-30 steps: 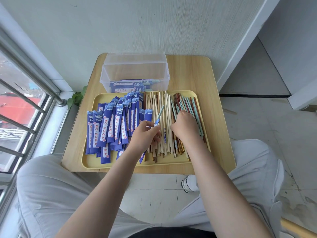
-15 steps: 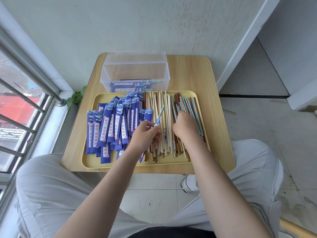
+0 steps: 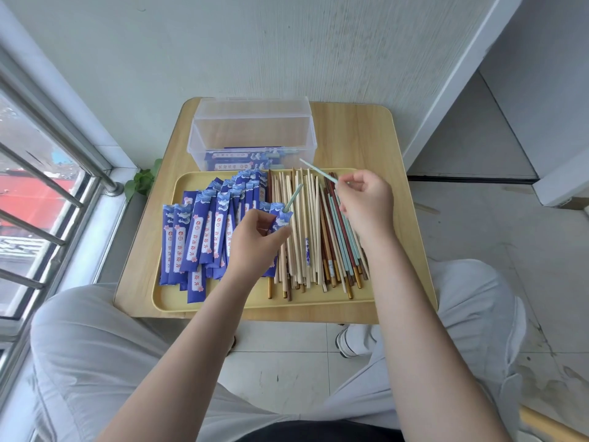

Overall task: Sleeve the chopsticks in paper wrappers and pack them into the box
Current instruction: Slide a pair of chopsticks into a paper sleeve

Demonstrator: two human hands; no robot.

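Left hand (image 3: 256,240) pinches a blue paper wrapper (image 3: 280,220) w/ one teal chopstick (image 3: 293,197) already poking out of its open top, tilted up and away. Right hand (image 3: 366,205) is lifted above the loose pile, fingers curled on a second teal chopstick (image 3: 318,171), tip pointing toward the far left, not yet at the wrapper mouth. Hands are apart; the two teal sticks don't touch.

Loose chopsticks (image 3: 306,234) lie between and under both hands on the yellow tray (image 3: 318,306); empty blue wrappers (image 3: 204,231) are stacked just left of the left hand. Clear plastic box (image 3: 251,135) sits beyond both hands on the table (image 3: 360,135), w/ a few sleeved pairs (image 3: 242,157) already in the bottom.

Likely step: feed stick no. 2 into the same wrapper. Risks, as I judge them:
- Mouth is narrow and half filled by the first stick, so the tip could miss, catch the paper edge and tear or crumple it.
- Left pinch is low on the wrapper; pushing the 2nd stick in could drive the 1st one out the bottom if that end isn't sealed. Can't tell if it is.
- Right hand holds the stick near one end, so the far tip will wobble, making aim harder.
- Wrist or sleeve-free forearm passing low could rake the loose pile and roll sticks off the tray's near edge.
- Pairing error: other colours lie right under the right hand, easy to mix.
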